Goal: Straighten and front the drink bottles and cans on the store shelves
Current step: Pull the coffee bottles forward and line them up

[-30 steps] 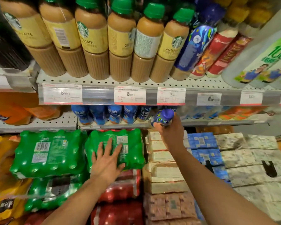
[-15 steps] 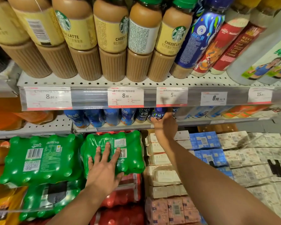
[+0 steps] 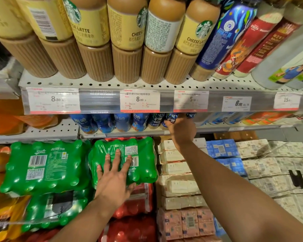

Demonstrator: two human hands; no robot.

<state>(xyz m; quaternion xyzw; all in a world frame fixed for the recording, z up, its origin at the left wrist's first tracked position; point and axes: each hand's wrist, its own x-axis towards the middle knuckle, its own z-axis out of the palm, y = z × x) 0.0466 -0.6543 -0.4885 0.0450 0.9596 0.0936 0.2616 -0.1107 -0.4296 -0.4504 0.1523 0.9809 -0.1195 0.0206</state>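
The price rail runs along the front edge of the upper shelf. On that shelf, behind the rail, latte bottles stand in a row. Below the rail, on the lower shelf, small bottles line up. Further below the rail lie shrink-wrapped packs, with carton stacks to their right.

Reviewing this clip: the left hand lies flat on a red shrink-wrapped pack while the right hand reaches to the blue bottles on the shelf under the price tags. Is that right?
Not quite. In the head view the left hand lies flat on a green pack, not a red one; the red packs sit beneath it. The rest holds: the right hand reaches to the blue bottles under the price tags.
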